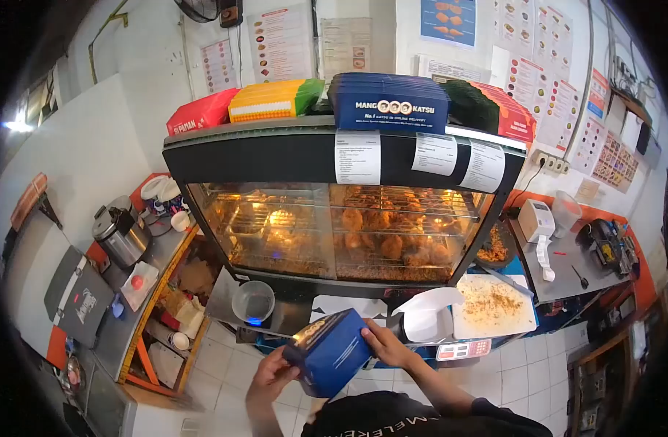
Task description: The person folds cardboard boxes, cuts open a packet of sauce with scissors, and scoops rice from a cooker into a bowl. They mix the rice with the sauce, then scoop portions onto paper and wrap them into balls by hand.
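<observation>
A dark blue cardboard food box (pixel 338 358) is held tilted in front of my body. My left hand (pixel 270 375) is closed on its left end, fingers bent at the edge. At the upper right edge, my right hand (pixel 383 344) pinches the cardboard. Just behind the box lies a flat white cardboard piece (pixel 348 307), partly covered by it. To the right sits an open white box (pixel 427 320), beside a white cutting board (pixel 496 309) strewn with crumbs and a knife (pixel 500 280). A clear plastic bowl (pixel 253 301) stands to the left.
A lit glass display cabinet (pixel 327 233) with fried pieces on racks stands ahead. Stacked blue boxes (pixel 389 102) and other coloured cartons top it. A digital scale (pixel 464 350) sits at the counter's front edge. A receipt printer (pixel 536 220) is at right, a steel pot (pixel 121 237) at left.
</observation>
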Tool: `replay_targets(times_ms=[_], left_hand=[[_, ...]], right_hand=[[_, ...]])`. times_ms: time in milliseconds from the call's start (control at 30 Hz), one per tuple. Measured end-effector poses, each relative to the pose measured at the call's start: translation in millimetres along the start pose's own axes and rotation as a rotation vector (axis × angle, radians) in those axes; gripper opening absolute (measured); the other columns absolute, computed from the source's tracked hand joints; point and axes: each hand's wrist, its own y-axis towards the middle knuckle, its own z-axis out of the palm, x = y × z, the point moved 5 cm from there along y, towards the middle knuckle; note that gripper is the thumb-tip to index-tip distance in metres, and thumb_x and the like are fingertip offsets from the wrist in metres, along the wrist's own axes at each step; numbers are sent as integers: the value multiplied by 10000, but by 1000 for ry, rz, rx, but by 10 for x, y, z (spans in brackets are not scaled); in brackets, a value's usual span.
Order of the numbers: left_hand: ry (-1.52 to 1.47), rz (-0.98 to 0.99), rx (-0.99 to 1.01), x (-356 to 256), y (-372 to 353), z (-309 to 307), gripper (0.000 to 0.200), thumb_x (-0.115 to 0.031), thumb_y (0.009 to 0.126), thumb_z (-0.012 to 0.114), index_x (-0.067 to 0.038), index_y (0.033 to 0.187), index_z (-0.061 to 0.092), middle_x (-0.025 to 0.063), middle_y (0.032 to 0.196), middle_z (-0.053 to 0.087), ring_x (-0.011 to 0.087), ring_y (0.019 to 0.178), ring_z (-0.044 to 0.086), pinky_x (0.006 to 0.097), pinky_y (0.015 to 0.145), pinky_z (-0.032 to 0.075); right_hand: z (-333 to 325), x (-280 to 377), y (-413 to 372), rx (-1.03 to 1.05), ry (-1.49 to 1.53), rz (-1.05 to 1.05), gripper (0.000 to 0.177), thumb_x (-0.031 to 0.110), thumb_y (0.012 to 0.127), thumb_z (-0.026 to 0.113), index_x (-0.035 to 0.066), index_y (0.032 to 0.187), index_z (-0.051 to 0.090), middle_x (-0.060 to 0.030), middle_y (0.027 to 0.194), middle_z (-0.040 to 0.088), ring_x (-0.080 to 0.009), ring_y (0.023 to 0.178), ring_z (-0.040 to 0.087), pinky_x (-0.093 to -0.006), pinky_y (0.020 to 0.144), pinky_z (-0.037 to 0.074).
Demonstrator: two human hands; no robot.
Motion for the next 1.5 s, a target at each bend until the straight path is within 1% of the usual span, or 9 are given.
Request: replay_targets(times_ms=[167, 300, 400, 800, 967, 1100, 1267, 1400, 1500], left_hand=[[-555, -62, -255, 307, 186, 262, 478, -197, 1006, 604, -10, 1416, 446, 79, 1302, 591, 197, 1164, 577, 371, 1007, 465], [-539, 82, -482, 230, 366, 77, 323, -242, 1026, 572, -39, 1276, 542, 67, 1163, 659, 200, 1047, 651, 378, 902, 537], [-459, 91, -500, 232, 440, 82, 260, -246, 1029, 568, -52, 1202, 568, 60, 1082, 671, 192, 966, 668, 368, 861, 548], [-151, 245, -774, 27, 589, 459, 300, -310, 1055, 522, -36, 941, 561, 32, 911, 636, 100, 769, 613, 260, 648, 511], [-8, 178, -534, 99, 661, 738, 346, -325, 1065, 496, -19, 939, 599, 29, 738, 625, 86, 671, 599, 231, 607, 477], [734, 249, -347, -19, 763, 732, 289, -219, 1044, 528, 10, 910, 644, 110, 702, 661, 179, 628, 669, 290, 584, 471], [1298, 356, 281, -44, 677, 762, 125, -37, 860, 581, -30, 943, 673, 90, 929, 711, 341, 957, 672, 466, 836, 526], [1486, 541, 128, -44, 673, 824, 150, 30, 850, 585, -41, 954, 665, 134, 991, 659, 326, 1058, 620, 468, 904, 488], [1282, 594, -236, 186, 645, 728, 203, 19, 803, 657, -25, 1001, 643, 180, 1039, 627, 349, 1046, 601, 472, 885, 484]], right_hand=[[143, -145, 124, 4, 32, 30, 394, 367, 1091, 355, 40, 1250, 509, -107, 734, 635, -231, 512, 596, -366, 599, 524], [211, 310, -69, -81, -226, -96, 344, 224, 1021, 558, 45, 1315, 546, -244, 1316, 539, -335, 1209, 555, -378, 988, 458], [434, 761, -225, 25, -82, -536, 467, 120, 906, 713, 87, 1344, 555, -212, 1461, 454, -368, 1356, 456, -417, 1065, 434], [439, 837, -161, -141, -263, -592, 414, 135, 898, 712, 44, 1292, 625, -215, 1416, 475, -370, 1323, 486, -436, 1063, 458], [365, 709, -60, -407, -165, -461, 318, 82, 835, 767, -30, 1121, 684, -205, 1362, 523, -358, 1223, 569, -401, 972, 516], [238, 526, -83, -434, -107, -344, 736, 85, 754, 842, 56, 1390, 472, -164, 1361, 504, -306, 1174, 558, -377, 981, 486], [95, -14, -276, -144, 438, -8, 951, 243, 836, 831, 19, 1495, 183, -248, 1329, 492, -281, 1216, 538, -471, 977, 496], [118, -437, -308, -374, 968, 474, 775, 254, 871, 791, 39, 1428, 298, -177, 1292, 536, -270, 1218, 552, -474, 1039, 472], [72, -723, -319, -365, 1260, 451, 701, 291, 900, 754, 44, 1412, 344, -145, 1285, 542, -270, 1215, 551, -458, 1072, 451]])
